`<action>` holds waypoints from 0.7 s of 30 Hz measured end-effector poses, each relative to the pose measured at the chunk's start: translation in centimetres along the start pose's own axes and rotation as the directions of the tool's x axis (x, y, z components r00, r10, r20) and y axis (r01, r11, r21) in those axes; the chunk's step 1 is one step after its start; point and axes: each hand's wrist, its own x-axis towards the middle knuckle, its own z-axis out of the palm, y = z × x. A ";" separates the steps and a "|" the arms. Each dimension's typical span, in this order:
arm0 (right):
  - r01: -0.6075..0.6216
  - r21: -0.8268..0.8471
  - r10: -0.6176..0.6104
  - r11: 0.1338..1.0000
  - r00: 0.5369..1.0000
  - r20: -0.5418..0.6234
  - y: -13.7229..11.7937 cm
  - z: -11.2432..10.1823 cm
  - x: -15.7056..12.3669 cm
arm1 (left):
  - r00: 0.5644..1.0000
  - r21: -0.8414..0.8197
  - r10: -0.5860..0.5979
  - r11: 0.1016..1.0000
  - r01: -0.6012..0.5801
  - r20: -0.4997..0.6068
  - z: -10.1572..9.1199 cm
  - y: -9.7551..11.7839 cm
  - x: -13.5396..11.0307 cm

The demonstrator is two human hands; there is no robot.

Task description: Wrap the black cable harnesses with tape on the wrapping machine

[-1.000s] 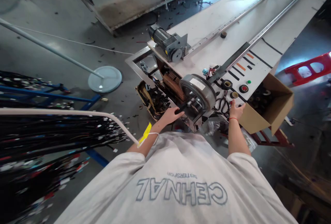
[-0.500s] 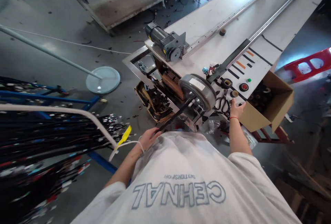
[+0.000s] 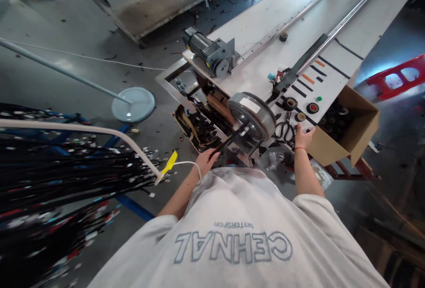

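My left hand (image 3: 208, 160) is closed around the near end of a black cable bundle (image 3: 229, 141). The bundle runs up into the centre of a round grey taping wheel (image 3: 250, 113). Past the wheel, coloured wires with a light blue connector (image 3: 271, 77) lie on the table. My right hand (image 3: 304, 137) rests at the table's near edge, fingers apart, with one fingertip at or touching a tape roll (image 3: 300, 117). Close by are a larger black tape roll (image 3: 290, 103) and black-handled scissors (image 3: 284, 131).
An open cardboard box (image 3: 363, 139) with tape rolls stands right of my hand. Red (image 3: 312, 108) and green (image 3: 319, 99) buttons sit on the white table (image 3: 262, 68). A motor (image 3: 207, 51) is mounted at its left end. Left, a rack holds hanging black harnesses (image 3: 83, 150).
My left hand has moved right and forward, closer to the wheel, with the cable bundle. The connector end beyond the wheel has shifted slightly away. My right hand stays by the tape roll.
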 end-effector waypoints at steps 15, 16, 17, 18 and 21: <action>0.054 0.011 -0.054 0.998 0.998 -0.012 -3.0 -2.0 -1.2 | 0.998 -0.152 0.065 0.986 -0.063 0.013 2.3 2.2 4.6; 0.141 0.022 -0.140 0.990 0.989 -0.038 -4.2 -3.3 -1.9 | 0.998 -0.171 0.057 0.984 -0.054 0.011 2.2 2.1 4.7; 0.247 0.057 -0.244 0.967 0.968 -0.064 -5.6 -5.0 -2.8 | 0.999 -0.184 0.046 0.982 -0.043 0.013 2.0 2.0 4.8; 0.375 0.126 -0.365 0.919 0.926 -0.091 -7.0 -6.9 -3.8 | 0.999 -0.190 0.033 0.981 -0.030 0.014 1.7 1.8 4.7; 0.571 0.508 -0.579 0.645 0.799 -0.164 -9.7 -12.5 -7.1 | 1.000 -0.166 -0.018 0.986 0.020 0.014 0.8 1.4 4.5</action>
